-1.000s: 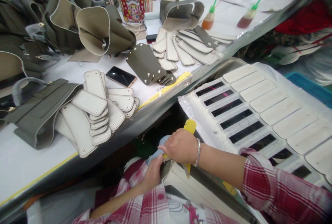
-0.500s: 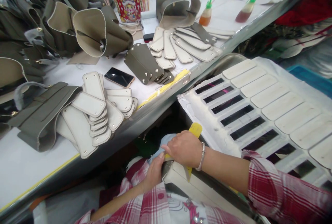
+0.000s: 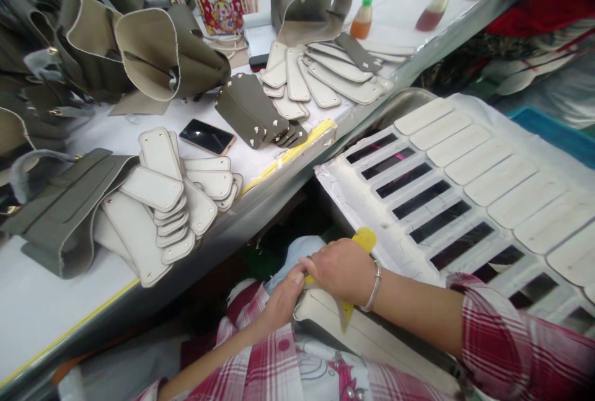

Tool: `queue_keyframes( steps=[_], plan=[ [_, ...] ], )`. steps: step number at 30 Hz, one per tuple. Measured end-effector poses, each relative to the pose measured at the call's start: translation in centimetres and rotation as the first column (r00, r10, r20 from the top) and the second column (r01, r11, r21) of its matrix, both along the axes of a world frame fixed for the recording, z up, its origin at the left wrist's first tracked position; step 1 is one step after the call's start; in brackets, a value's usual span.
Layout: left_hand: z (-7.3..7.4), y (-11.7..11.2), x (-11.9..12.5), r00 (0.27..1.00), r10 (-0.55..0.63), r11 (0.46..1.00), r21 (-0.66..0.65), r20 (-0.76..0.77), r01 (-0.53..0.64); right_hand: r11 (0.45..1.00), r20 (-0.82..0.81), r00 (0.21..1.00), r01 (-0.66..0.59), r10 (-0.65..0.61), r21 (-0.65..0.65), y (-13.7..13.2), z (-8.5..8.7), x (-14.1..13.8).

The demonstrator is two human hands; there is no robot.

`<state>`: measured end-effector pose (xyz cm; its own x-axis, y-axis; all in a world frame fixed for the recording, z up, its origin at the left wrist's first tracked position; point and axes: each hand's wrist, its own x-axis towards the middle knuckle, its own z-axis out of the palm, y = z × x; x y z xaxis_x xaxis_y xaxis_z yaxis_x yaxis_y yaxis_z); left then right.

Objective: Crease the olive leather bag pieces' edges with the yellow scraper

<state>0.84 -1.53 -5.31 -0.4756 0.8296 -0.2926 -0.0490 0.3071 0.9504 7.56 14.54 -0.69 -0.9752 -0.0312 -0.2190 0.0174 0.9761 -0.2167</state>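
Note:
My right hand (image 3: 341, 269) is closed around a flat yellow piece (image 3: 365, 238), which sticks out above the knuckles and again below the palm. My left hand (image 3: 284, 297) pinches the near end of a pale leather bag piece (image 3: 320, 309) with dark sides, lying across my lap. The two hands meet at that end, thumbs close together. Fingers cover the spot where yellow piece and leather come together, so contact there is hidden.
Left on the table are fanned pale panels (image 3: 160, 187), a grey-brown bag body (image 3: 69, 202), a phone (image 3: 207, 136) and dark panels (image 3: 251, 110). Two green-tipped bottles (image 3: 361, 20) stand farther back. A slotted white rack (image 3: 385, 215) with pale panels is at my right.
Both hands have shifted slightly right and down in view with the yellow piece and leather. The table scene has slid a little left as the camera turned. Both grips look unchanged.

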Motion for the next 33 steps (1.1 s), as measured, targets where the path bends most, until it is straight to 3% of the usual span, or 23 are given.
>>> queue_keyframes(
  steps=[5,13,16,19,23,27,29,31,33],
  plan=[
    [0.9,1.0,-0.2,0.983,-0.174,0.984,0.062,0.066,0.170,0.997,0.079,0.995,0.057,-0.061,0.048,0.1,0.3,2.7],
    [2.3,0.8,-2.7,0.919,-0.298,0.953,0.023,0.259,0.302,0.926,0.099,0.928,0.342,-0.360,0.162,-1.7,2.1,5.4],
    [2.3,1.1,-3.8,0.860,-0.331,0.940,0.058,0.390,0.335,0.805,0.090,0.805,0.566,-0.586,0.177,-2.1,3.5,6.9],
    [2.1,1.6,-4.6,0.821,-0.429,0.901,0.112,0.376,0.419,0.676,0.108,0.670,0.736,-0.734,0.024,-2.2,5.5,9.0],
    [2.4,2.5,-5.4,0.822,-0.531,0.847,0.097,0.206,0.523,0.557,0.250,0.639,0.762,-0.727,-0.331,-3.2,7.8,11.5],
    [3.1,2.4,-6.1,0.821,-0.570,0.821,0.000,0.042,0.570,0.396,0.363,0.610,0.762,-0.705,-0.512,-6.5,8.7,13.0],
    [3.1,1.5,-5.9,0.813,-0.567,0.816,-0.046,0.130,0.576,0.393,0.304,0.585,0.768,-0.752,-0.506,-8.6,8.5,13.2],
    [2.9,0.5,-5.4,0.776,-0.539,0.812,-0.042,0.328,0.582,0.400,0.209,0.543,0.783,-0.813,-0.476,-10.7,8.0,13.0],
    [2.7,-0.4,-4.5,0.695,-0.492,0.823,0.020,0.524,0.567,0.346,0.154,0.474,0.795,-0.867,-0.499,-12.3,7.0,12.5]
  ],
)
